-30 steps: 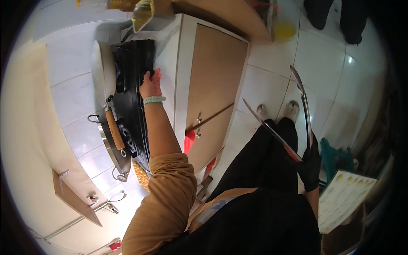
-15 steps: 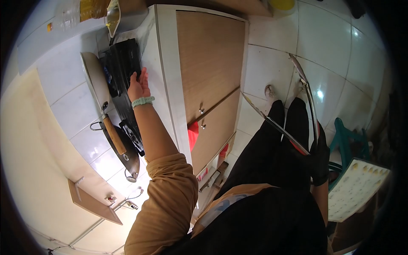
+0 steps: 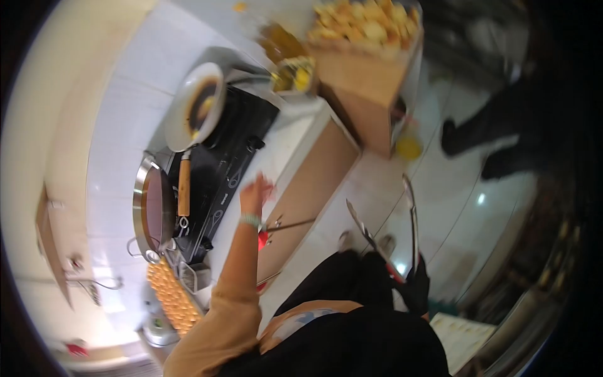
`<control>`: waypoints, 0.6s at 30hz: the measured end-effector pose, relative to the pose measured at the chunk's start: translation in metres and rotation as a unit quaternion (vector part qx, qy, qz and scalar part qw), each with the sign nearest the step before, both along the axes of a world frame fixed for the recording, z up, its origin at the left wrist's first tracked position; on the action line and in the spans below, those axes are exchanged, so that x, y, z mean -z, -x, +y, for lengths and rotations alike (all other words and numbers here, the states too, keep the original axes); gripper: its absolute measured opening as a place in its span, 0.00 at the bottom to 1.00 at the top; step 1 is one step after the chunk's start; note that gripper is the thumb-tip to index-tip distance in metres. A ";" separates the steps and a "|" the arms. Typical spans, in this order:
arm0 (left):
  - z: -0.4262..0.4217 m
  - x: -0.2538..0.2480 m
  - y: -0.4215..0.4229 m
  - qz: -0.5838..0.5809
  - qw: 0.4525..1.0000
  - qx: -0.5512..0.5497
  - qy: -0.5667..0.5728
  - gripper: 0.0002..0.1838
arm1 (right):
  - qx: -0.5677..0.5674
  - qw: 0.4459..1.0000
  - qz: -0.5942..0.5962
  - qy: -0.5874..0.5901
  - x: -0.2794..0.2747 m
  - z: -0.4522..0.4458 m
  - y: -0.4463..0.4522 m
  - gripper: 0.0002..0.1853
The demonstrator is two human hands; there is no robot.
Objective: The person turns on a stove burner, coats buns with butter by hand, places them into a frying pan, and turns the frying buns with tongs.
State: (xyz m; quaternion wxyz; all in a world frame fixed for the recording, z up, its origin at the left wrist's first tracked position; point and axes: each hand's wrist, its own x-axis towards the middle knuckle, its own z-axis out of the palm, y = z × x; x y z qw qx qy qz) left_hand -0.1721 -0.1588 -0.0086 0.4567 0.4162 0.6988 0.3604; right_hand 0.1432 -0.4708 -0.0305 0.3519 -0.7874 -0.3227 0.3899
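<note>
My left hand [image 3: 256, 193], bare with a pale green watch at the wrist, hovers by the counter edge in front of the black gas stove [image 3: 242, 125]. It holds nothing, and its fingers are apart, though somewhat blurred. Low at the right, my right hand [image 3: 414, 288] wears a black glove and grips metal tongs [image 3: 412, 229], whose arms are spread above the floor. A pale frying pan [image 3: 179, 116] with a wooden handle, dark liquid and a yellowish piece inside, sits on the far burner. On the nearer burner stands a wide steel-rimmed pan [image 3: 139, 204].
Fried pieces fill a large box [image 3: 358, 60] at the top. A small container [image 3: 286, 88] with yellow contents stands beside the stove. A tray of orange-brown pieces [image 3: 169, 295] lies lower left. A person in dark clothes [image 3: 502, 129] is at the right; a whitish tray [image 3: 461, 339] is lower right.
My view has swung, bringing the stove, both pans, the box of fried pieces and another person into sight. My left hand has moved off the stove's front edge. The tongs stay in my right hand.
</note>
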 end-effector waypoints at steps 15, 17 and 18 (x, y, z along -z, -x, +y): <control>-0.003 -0.071 0.179 -0.722 0.686 0.038 -0.084 0.30 | -0.093 0.985 0.028 -0.144 -0.100 0.175 0.025 0.47; 0.010 -0.092 0.165 -0.760 0.643 0.073 -0.064 0.31 | -0.100 0.983 0.034 -0.151 -0.108 0.199 0.039 0.48; 0.013 -0.109 0.154 -0.777 0.626 0.041 -0.054 0.32 | -0.112 0.981 0.019 -0.155 -0.109 0.209 0.045 0.48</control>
